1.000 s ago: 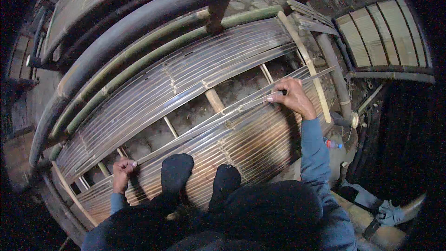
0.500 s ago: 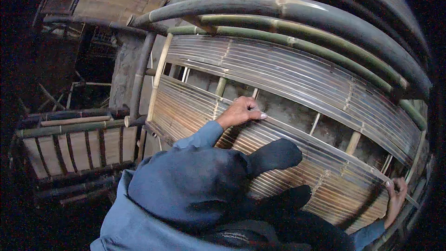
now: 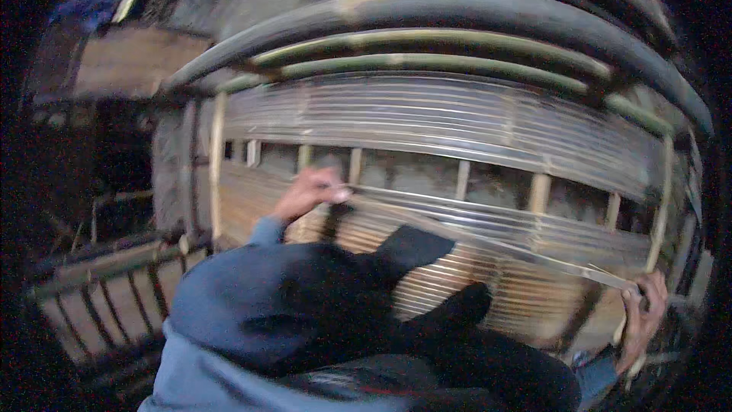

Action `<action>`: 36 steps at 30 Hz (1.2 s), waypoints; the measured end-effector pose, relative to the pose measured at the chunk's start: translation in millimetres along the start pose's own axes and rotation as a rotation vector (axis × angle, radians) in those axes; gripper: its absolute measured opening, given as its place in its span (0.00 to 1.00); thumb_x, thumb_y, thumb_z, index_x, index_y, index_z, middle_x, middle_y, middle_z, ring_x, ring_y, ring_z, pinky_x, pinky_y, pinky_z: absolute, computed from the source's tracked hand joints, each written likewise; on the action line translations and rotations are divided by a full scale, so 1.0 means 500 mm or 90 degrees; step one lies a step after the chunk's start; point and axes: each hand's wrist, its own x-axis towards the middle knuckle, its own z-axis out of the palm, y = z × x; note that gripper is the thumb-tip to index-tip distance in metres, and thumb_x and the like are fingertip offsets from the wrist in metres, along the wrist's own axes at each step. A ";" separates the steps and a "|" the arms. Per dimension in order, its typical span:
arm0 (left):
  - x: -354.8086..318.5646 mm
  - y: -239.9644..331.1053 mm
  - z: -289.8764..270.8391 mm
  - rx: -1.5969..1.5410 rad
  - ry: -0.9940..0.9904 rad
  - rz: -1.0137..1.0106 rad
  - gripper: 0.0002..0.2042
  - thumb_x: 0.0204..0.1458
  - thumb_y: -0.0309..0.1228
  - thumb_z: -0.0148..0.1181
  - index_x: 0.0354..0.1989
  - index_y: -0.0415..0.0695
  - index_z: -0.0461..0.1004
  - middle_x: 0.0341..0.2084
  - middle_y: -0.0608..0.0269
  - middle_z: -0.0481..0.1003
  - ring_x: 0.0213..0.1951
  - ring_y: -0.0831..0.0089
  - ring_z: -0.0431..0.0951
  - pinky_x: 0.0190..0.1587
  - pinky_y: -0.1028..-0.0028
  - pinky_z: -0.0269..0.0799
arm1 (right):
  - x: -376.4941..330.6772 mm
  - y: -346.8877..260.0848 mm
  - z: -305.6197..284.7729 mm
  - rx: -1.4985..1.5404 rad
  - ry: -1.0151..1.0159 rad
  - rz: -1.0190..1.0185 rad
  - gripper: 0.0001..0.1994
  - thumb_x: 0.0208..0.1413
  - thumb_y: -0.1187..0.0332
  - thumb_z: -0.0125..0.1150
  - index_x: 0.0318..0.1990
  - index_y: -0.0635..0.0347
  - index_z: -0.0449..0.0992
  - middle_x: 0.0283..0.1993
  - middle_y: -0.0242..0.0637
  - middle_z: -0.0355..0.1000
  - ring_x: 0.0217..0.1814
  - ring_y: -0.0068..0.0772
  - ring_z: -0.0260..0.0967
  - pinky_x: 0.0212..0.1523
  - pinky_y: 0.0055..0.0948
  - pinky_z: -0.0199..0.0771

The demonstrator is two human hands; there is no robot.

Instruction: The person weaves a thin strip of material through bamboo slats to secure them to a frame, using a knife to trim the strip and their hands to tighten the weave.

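No word, label, number or sign can be read on the bamboo poles (image 3: 473,11), the slats (image 3: 404,114) or the blue sleeves (image 3: 267,231). The dark clothing (image 3: 496,358) near the lower edge bears a faint pale mark (image 3: 347,376) (too blurred to tell whether it is lettering).

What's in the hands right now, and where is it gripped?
A thin pale strip: the right hand grips its right part; the left hand is at its left part, too blurred to confirm a hold.
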 end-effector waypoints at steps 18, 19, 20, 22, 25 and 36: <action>-0.072 0.069 -0.003 0.035 0.135 -0.006 0.14 0.49 0.39 0.74 0.25 0.40 0.80 0.25 0.66 0.75 0.33 0.73 0.74 0.39 0.69 0.68 | -0.052 0.052 0.013 0.013 -0.005 -0.063 0.13 0.56 0.71 0.67 0.47 0.66 0.77 0.54 0.48 0.70 0.62 0.46 0.63 0.65 0.41 0.59; -0.078 0.056 0.009 -0.023 0.137 0.001 0.14 0.48 0.39 0.75 0.25 0.40 0.80 0.25 0.66 0.75 0.33 0.74 0.74 0.39 0.70 0.68 | -0.017 0.006 -0.014 0.001 -0.041 -0.095 0.11 0.56 0.69 0.68 0.43 0.66 0.78 0.48 0.48 0.70 0.54 0.45 0.65 0.58 0.42 0.61; -0.077 0.055 0.005 -0.081 0.127 0.015 0.14 0.48 0.38 0.76 0.24 0.40 0.80 0.24 0.66 0.75 0.32 0.75 0.74 0.39 0.70 0.67 | 0.022 -0.124 -0.047 0.000 -0.065 -0.125 0.10 0.57 0.65 0.69 0.37 0.65 0.81 0.34 0.48 0.72 0.40 0.43 0.68 0.43 0.44 0.66; -0.102 0.029 0.012 -0.142 0.126 0.026 0.14 0.48 0.37 0.76 0.23 0.40 0.79 0.24 0.68 0.74 0.32 0.76 0.73 0.38 0.71 0.67 | 0.034 -0.177 -0.075 -0.058 -0.110 -0.138 0.09 0.57 0.68 0.68 0.36 0.66 0.80 0.32 0.48 0.69 0.37 0.43 0.66 0.40 0.46 0.64; -0.109 0.019 0.016 -0.148 0.125 0.021 0.13 0.48 0.34 0.75 0.22 0.41 0.77 0.23 0.69 0.74 0.32 0.77 0.73 0.37 0.72 0.67 | 0.029 -0.172 -0.068 -0.028 -0.098 -0.117 0.09 0.56 0.69 0.68 0.36 0.69 0.80 0.31 0.46 0.70 0.36 0.42 0.66 0.36 0.43 0.65; -0.131 0.056 0.016 -0.133 0.187 0.039 0.15 0.43 0.35 0.79 0.23 0.40 0.78 0.23 0.65 0.74 0.32 0.74 0.73 0.37 0.70 0.67 | 0.032 -0.157 -0.059 0.043 -0.107 -0.071 0.05 0.55 0.75 0.67 0.32 0.68 0.80 0.32 0.43 0.73 0.37 0.41 0.67 0.39 0.39 0.65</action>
